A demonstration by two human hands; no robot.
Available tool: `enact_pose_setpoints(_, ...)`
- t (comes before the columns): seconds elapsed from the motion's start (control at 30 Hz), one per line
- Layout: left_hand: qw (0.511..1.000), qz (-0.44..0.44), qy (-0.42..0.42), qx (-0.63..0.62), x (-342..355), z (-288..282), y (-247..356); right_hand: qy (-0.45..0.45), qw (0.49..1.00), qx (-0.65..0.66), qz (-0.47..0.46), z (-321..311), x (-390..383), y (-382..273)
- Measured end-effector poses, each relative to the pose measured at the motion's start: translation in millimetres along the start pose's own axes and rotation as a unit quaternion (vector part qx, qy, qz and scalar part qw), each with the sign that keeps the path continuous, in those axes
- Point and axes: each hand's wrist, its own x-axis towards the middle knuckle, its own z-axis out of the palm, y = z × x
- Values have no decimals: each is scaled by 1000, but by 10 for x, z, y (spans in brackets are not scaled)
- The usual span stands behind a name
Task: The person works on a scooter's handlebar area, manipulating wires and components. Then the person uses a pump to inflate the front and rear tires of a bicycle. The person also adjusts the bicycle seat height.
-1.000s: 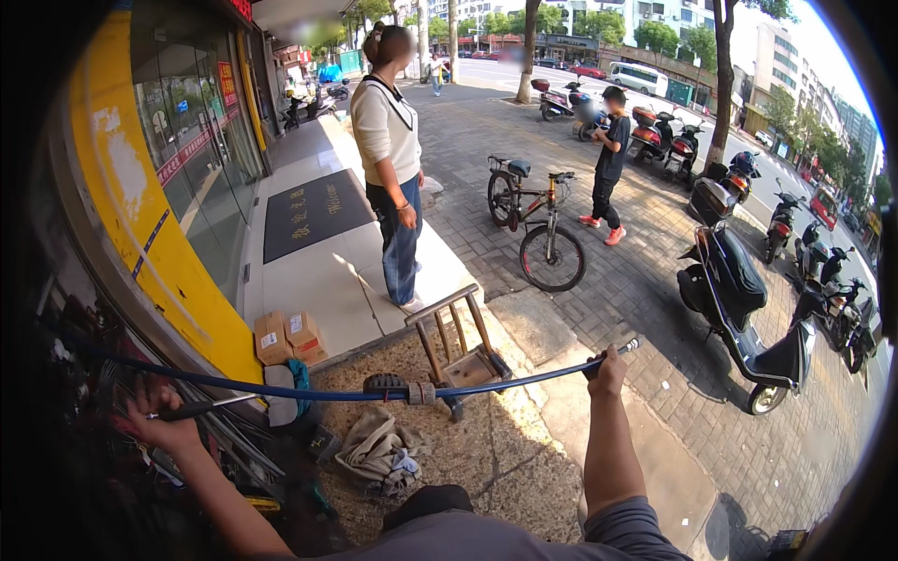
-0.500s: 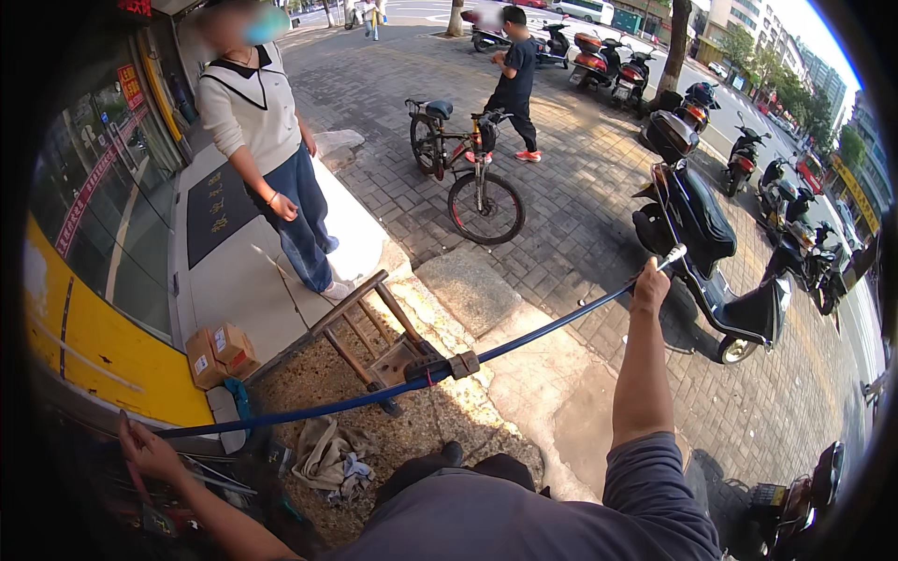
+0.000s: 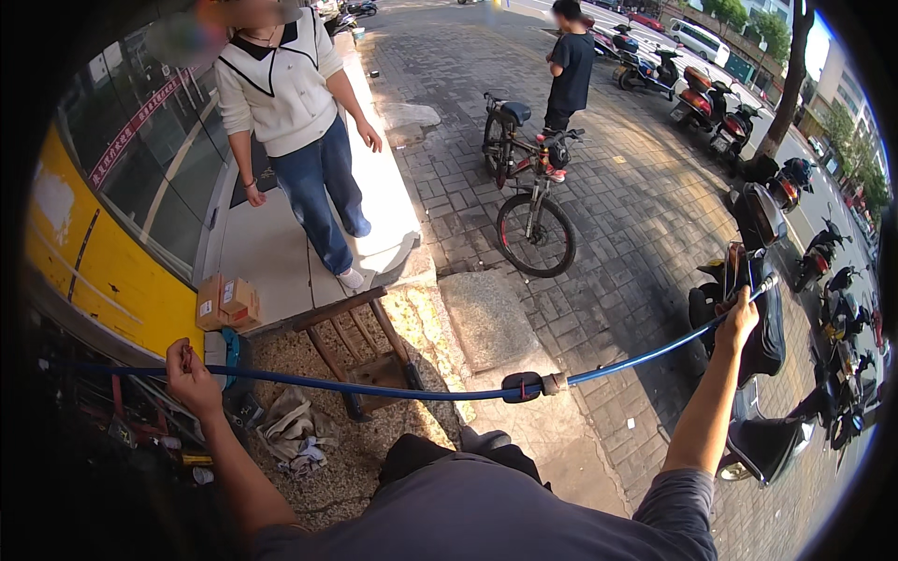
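A long blue hose (image 3: 636,360) stretches across my view, with a black fitting and tan wrap (image 3: 533,387) near its middle and a metal tip (image 3: 769,283) at the right end. My right hand (image 3: 736,323) grips it just short of that tip. At the other side, my left hand (image 3: 192,381) has its fingers curled at the hose, with a small reddish piece among them that I cannot make out. A worn wooden stool (image 3: 374,369) stands beneath the hose, with crumpled cloths (image 3: 295,430) on the ground beside it.
A person in a white cardigan (image 3: 281,93) stands on the tiled step (image 3: 257,276) by cardboard boxes (image 3: 224,299). Another, in a dark T-shirt (image 3: 571,75), stands behind a bicycle (image 3: 533,234). Several scooters (image 3: 702,112) line the right. A yellow wall panel (image 3: 112,280) borders the left.
My view has shifted. The right hand has risen and moved right. The black-handled tool at my left hand no longer shows. The person in the cardigan now faces more toward me and stands nearer.
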Motion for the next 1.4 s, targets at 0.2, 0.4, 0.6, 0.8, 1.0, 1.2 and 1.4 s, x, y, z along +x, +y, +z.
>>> enact_pose_setpoints(0.2,985,90,-138,53,-915,1118,1504,-173,976,-20,-130,1222,889,-36)
enact_pose_setpoints(0.4,964,116,-237,-28,-1593,2659,2712,-411,905,19,-113,2238,859,140)
enact_pose_setpoints(0.6,936,173,-233,-199,-2085,4461,3446,-538,821,-139,-136,2369,1384,860)
enact_pose_setpoints(0.8,886,203,-336,-246,-2373,5694,4476,-441,861,-239,-84,2075,2129,1115)
enact_pose_setpoints(1.0,850,266,-390,-233,-3041,6416,5204,-369,886,-278,-38,1635,2689,1496)
enact_pose_setpoints(1.2,835,284,-378,-282,-3950,6588,5757,-383,879,-284,-24,1221,3048,2136)
enact_pose_setpoints(1.4,803,290,-428,-297,-4443,6587,6432,-423,823,-358,-122,818,3306,2148)
